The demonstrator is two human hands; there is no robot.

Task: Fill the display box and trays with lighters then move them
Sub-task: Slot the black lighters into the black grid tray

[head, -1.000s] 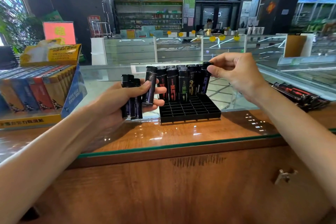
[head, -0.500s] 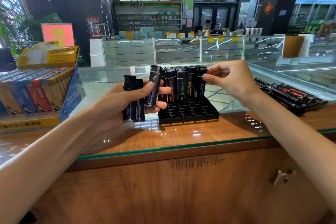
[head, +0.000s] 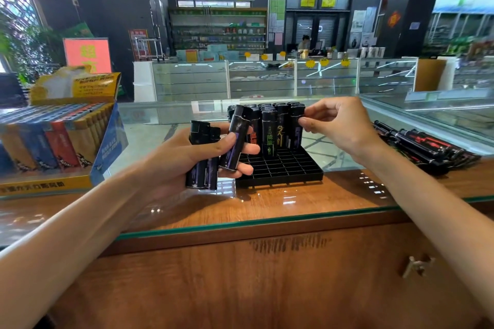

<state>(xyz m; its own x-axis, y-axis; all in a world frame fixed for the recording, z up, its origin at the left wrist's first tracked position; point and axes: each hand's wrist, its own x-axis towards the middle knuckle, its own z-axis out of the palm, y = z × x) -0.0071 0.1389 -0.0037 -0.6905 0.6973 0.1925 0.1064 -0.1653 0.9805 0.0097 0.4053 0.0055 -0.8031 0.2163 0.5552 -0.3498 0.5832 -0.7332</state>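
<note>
A glass-topped wooden desk [head: 267, 203] is seen from above the person's own arms. Near its middle a black gridded tray [head: 280, 171] is set; its far rows are filled with upright black lighters [head: 270, 131], while the near rows of slots are left bare. The right hand [head: 339, 125] is curled, and the end lighter [head: 296, 125] of the front standing row is pinched near its top by thumb and fingertips, apparently while it is seated in its slot. A bundle of lighters [head: 203, 165] is gripped in the left hand [head: 176, 163] just left of the tray, and one tilted lighter [head: 236, 136] is held out between thumb and fingers. A filled display box [head: 107, 147] is seen at the desk's left edge, and loose lighters [head: 427, 147] are heaped at its right edge. The tray-filling step appears to be in hand; next, the pinched lighter should be released and the tilted one taken and dropped upright into the adjoining slot.
</note>
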